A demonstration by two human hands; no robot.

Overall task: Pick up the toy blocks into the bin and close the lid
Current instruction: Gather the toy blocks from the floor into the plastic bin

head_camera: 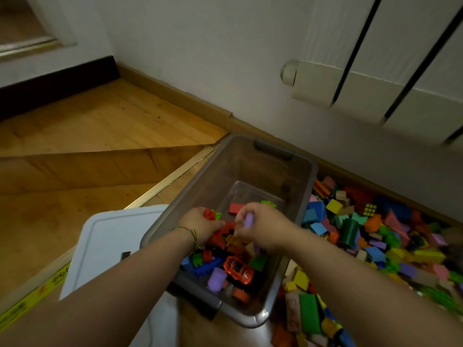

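Note:
A clear grey plastic bin [295, 204] stands on the wooden floor, its near half holding several coloured blocks and a red toy car [238, 270]. Both hands are over the bin. My left hand [200, 225] grips red and green blocks [211, 214]. My right hand [260, 225] holds a purple block [249, 219]. The white lid [110, 241] lies flat on the floor left of the bin. A big heap of loose blocks [370, 236] covers the floor right of the bin.
A white wall with a wooden skirting board runs behind the bin. A white radiator [390, 78] hangs at the upper right. A wooden step edge [172, 176] crosses the floor on the left. A yellow strip [32, 296] lies at the lower left.

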